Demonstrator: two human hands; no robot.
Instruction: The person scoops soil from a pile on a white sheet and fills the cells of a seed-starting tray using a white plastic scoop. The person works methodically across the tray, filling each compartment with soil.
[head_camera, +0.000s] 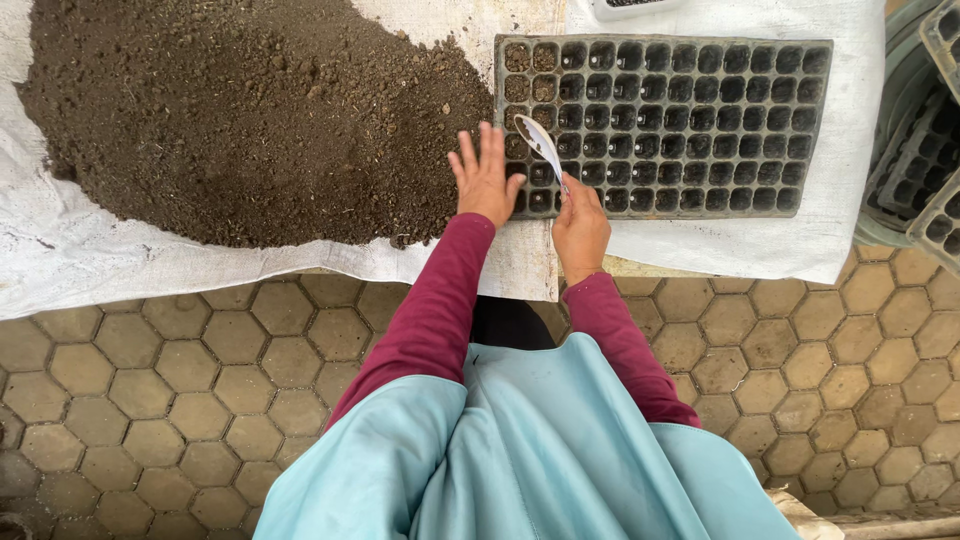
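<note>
Seen from above, a person in maroon sleeves and a light blue garment reaches forward over a floor of hexagonal paving stones (200, 390). The left hand (484, 180) lies flat with its fingers spread, resting at the left end of a dark plastic seedling tray (700, 125), just where the tray meets a large heap of dark soil (250, 110). The right hand (580, 225) is closed around the handle of a white spoon (540, 145), whose bowl points up and to the left over the tray's leftmost cells. A few cells in the tray's top left corner hold soil; the rest look empty. The tray and the soil both lie on a white sheet (100, 265) spread over the ground. At the right edge, more dark seedling trays (925, 165) are stacked at an angle, well apart from the hands.
</note>
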